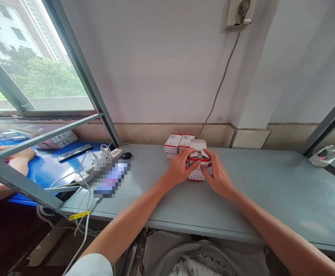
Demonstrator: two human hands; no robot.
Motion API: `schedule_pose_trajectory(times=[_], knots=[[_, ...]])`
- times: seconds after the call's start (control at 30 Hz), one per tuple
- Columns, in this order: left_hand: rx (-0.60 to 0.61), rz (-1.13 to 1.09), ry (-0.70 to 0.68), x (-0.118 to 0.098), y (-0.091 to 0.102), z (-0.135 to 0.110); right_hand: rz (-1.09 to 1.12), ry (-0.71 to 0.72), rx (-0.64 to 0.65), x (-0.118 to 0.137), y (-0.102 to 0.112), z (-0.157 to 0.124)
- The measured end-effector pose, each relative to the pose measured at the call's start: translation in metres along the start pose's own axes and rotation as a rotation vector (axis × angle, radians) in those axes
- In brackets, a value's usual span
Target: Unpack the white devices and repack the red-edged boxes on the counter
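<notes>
A small white carton with red edges (196, 175) stands on the grey table, its top flap raised at the back. My left hand (179, 167) is closed around the carton's left side, fingers at the top rim and thumb across the front. Against the right side, my right hand (218, 173) grips it, with the index finger at the flap and the thumb low on the front. What is inside the carton cannot be made out. Just behind and left stand closed white-and-red cartons (172, 142), partly hidden by my left hand.
The grey table (256, 188) runs along the wall. To the left lie a blurred phone (111, 180), a black mouse (127, 155), a power strip (116, 153) and white cables. Metal frame bars flank both sides. Another person's arm (20, 163) rests on a blue table.
</notes>
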State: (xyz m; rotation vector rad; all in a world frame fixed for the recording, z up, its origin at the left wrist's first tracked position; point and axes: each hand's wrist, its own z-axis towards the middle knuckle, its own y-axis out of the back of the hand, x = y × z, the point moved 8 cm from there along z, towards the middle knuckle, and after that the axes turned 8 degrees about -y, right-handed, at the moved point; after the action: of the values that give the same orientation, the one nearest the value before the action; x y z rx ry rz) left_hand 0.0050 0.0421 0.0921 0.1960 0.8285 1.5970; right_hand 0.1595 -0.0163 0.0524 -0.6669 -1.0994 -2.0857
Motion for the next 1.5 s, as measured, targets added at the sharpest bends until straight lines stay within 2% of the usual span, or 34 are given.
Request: schedule_pose_trajectory(times=[0.4,0.9,1.07,1.5], knots=[[-0.021,0.004,-0.015,0.000,0.000,-0.001,-0.010,-0.005,-0.013,-0.001,0.000,0.000],[-0.074,0.037,-0.086,-0.010,0.006,-0.001,-0.057,0.070,-0.063,0.008,0.009,0.000],[-0.056,0.055,-0.085,-0.011,0.006,-0.001,-0.066,0.101,-0.059,0.010,0.009,0.000],[-0.034,0.063,-0.060,-0.007,0.002,-0.001,-0.054,0.075,-0.033,0.005,0.007,0.001]])
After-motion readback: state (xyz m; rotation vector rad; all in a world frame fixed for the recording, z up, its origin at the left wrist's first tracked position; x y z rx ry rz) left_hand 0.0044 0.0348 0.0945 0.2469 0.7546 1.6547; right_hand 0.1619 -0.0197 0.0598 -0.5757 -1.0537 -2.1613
